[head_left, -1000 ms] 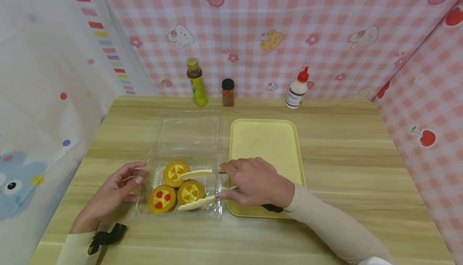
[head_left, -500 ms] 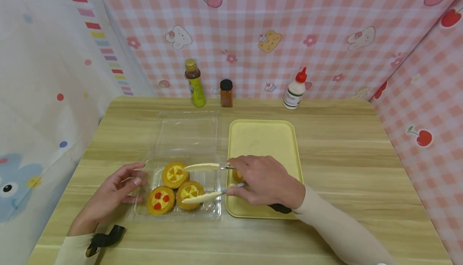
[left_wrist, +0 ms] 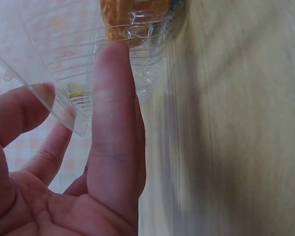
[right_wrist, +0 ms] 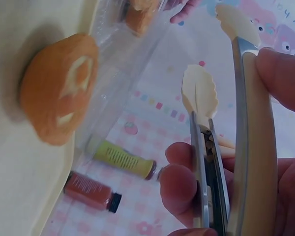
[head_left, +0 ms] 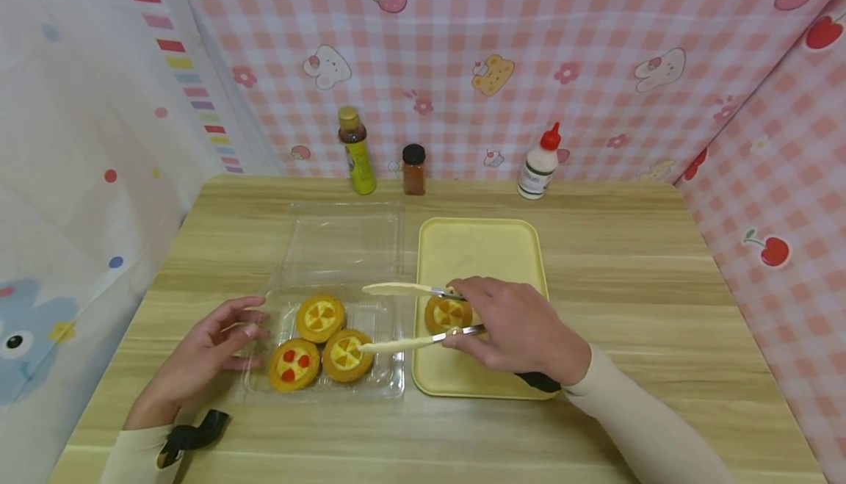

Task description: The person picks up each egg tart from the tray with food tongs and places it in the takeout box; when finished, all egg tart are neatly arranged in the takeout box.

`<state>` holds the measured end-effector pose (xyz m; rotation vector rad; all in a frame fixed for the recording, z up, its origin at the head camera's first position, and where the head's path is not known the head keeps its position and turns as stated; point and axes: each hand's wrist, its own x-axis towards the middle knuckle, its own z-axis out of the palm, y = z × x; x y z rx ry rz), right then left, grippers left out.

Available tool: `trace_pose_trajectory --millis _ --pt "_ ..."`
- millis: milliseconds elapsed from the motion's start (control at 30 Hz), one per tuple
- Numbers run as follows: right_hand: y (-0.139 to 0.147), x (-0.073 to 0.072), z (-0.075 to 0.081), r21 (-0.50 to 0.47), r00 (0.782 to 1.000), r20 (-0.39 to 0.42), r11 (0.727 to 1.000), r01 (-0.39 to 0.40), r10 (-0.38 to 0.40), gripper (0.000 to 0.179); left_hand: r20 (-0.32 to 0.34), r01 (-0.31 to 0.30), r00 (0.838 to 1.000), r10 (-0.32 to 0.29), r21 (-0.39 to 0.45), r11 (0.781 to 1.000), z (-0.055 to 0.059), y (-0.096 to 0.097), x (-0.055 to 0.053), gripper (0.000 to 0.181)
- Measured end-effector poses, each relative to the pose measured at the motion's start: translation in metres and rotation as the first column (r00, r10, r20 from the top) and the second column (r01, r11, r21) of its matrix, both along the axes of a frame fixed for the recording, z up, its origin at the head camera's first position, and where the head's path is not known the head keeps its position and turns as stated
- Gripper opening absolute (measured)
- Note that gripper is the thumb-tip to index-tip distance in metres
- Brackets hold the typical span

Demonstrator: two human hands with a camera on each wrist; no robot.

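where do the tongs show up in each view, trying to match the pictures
Head: tongs below centre, in the right hand.
Left wrist: not in it.
Right wrist: tongs in the right half, rising from the bottom edge.
Shared landmark: the clear container, in all three.

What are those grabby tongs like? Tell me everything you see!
The tongs have two silvery, metal-looking arms and cream, wavy-edged tips that look like plastic. Spread apart, the tips pinch nothing. The right hand grips the arms above the yellow tray, and the tips point toward the clear container.
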<state>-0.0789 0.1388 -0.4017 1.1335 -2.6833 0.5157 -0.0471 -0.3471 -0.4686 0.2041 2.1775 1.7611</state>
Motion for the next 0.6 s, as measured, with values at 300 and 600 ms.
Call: trace_pose_trajectory --millis 300,600 --pt "0.026 -0.001 -0.01 -0.011 0.998 0.006 0.998 0.056 -0.056 0.064 0.007 -0.006 1.0 0.006 -0.015 1.0 0.0 0.001 -0.001 0.049" --pt "0.055 0.001 -0.025 0.027 0.992 0.025 0.992 0.124 -0.125 0.067 0.009 -0.001 1.0 0.001 0.0 1.0 0.001 0.0 -0.001 0.049"
